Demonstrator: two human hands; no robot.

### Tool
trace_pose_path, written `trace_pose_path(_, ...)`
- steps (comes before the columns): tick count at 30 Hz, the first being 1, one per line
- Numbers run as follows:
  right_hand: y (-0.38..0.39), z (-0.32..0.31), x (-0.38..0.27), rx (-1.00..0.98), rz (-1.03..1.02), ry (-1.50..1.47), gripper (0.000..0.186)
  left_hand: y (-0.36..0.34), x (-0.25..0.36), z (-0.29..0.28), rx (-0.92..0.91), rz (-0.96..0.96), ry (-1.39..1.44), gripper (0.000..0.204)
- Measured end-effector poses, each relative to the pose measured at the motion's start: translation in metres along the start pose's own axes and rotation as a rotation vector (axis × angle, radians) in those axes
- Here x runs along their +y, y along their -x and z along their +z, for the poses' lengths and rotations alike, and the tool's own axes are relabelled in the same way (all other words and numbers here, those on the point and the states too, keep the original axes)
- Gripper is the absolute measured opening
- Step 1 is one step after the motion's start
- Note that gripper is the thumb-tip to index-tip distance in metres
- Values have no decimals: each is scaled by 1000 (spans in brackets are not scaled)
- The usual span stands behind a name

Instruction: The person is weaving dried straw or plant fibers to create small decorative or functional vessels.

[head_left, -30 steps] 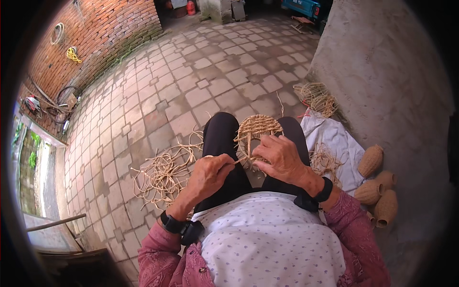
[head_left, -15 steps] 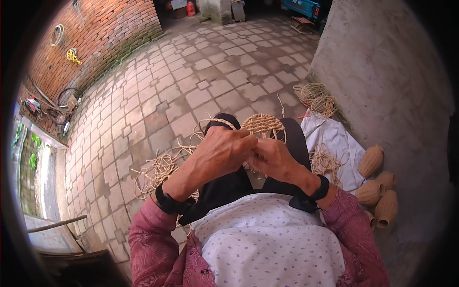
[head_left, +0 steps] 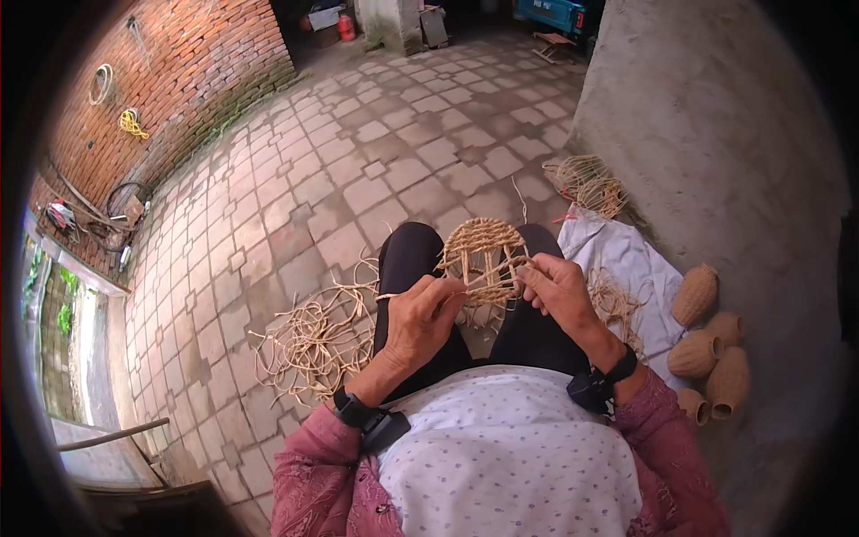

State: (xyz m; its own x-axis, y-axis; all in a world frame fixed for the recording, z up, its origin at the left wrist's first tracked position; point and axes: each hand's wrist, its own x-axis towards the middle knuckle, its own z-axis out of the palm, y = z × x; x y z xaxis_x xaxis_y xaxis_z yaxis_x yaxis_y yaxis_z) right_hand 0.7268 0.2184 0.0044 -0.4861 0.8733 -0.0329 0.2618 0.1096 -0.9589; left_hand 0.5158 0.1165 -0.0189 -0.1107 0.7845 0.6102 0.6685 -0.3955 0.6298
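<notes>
A half-woven straw piece, with a dense domed top and open bars below it, sits between my knees. My left hand is at its lower left, fingers closed on a thin straw cord that trails leftward. My right hand pinches the piece's right edge. Beyond my left thigh, a loose tangle of straw cords lies on the paving; another pile of strands is by my right leg, on a white cloth.
Several woven jar-shaped pieces lie right of the cloth, beside a concrete wall. A netted bundle rests at the cloth's far end. A brick wall stands left; a blue vehicle is beyond the paved yard.
My hands, together over the piece half a second ago, have parted: the left moved down, the right moved rightward to the piece's edge. The open lower bars now show between them.
</notes>
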Motion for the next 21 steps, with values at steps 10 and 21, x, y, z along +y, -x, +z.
trace_pose_path(10,-34,5,-1,18,-116,-42,20,-6,2,-9,-60,199,-123,20)
trace_pose_path(21,-32,-6,8,-65,44,-329,14,-9,-10,-3,-164,249,-236,19)
